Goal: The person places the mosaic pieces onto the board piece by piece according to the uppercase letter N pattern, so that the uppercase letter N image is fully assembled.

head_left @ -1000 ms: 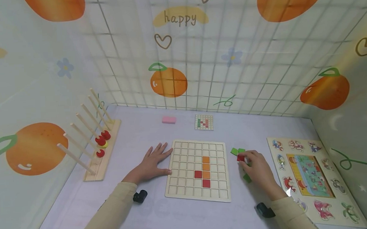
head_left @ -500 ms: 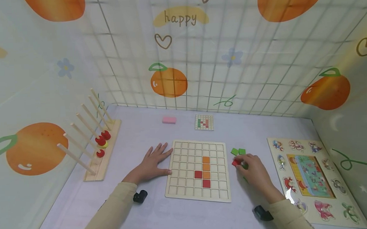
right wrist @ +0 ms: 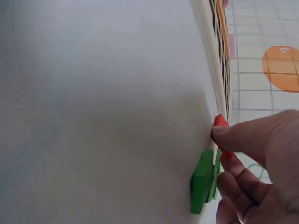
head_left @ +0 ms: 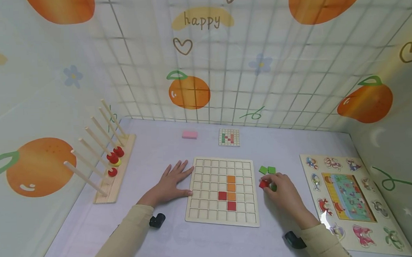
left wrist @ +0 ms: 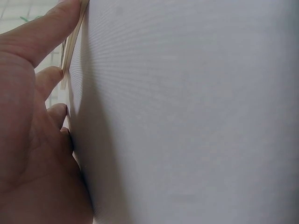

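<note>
My left hand lies with fingers spread, thumb and index at the left edge of a wooden grid board. Orange tiles and red tiles fill some of the board's squares. Just right of the board, my right hand pinches a red square tile between thumb and finger. In the right wrist view a green tile sits beside the fingers, close to the held one. Green tiles lie just beyond this hand in the head view.
A small pattern card and a pink block lie behind the board. On the left stands a peg rack with red and yellow beads. At the right lies a sea-animal puzzle board. A patterned curtain rises behind.
My right hand has shifted slightly left and nearer with the red tile, toward the board's edge, uncovering a green tile behind it. The left hand stays still.
</note>
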Tool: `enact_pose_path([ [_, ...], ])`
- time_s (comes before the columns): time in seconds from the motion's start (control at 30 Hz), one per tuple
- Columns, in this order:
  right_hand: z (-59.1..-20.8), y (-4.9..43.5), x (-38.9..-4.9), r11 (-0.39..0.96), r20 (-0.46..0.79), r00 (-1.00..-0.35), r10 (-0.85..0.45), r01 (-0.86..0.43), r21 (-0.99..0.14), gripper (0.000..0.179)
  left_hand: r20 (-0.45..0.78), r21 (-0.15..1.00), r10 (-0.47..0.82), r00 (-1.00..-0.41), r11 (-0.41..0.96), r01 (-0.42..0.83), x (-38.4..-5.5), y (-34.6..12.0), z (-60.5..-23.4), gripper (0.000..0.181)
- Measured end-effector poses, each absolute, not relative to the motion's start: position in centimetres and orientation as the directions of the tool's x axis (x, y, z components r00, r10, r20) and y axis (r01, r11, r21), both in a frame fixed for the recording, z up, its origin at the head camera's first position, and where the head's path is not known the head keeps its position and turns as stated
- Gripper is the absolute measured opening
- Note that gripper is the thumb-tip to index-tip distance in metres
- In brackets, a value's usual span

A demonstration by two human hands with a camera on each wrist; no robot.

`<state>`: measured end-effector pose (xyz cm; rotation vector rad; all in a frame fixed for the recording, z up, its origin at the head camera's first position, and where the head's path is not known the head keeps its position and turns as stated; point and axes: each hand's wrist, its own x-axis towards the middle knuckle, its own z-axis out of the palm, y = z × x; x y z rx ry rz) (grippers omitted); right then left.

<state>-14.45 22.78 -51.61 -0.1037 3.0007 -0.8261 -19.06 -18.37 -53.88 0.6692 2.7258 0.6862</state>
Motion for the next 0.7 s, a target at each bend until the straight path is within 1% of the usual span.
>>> enact_pose_path([
  [0.37,-51.44,22.73,-14.29,0.85,-0.056,-0.995,-0.085,-0.043,-0.525,0.032,-0.13,0.503,0.488,-0.863,0.783,0.367,-18.98,-18.39,-53.84,0.097],
  [0.57,-51.59,22.72,-14.15,0.839,-0.042,-0.995,-0.092,-0.055,-0.542,0.032,-0.126,0.504,0.491,-0.862,0.781,0.37,-18.97,-18.38,-53.82,0.097],
  [0.7,-51.56,22.69,-14.16,0.827,-0.046,-0.996,-0.08,-0.041,-0.561,0.03,-0.122,0.504,0.491,-0.862,0.779,0.372,-18.96,-18.36,-53.83,0.096],
])
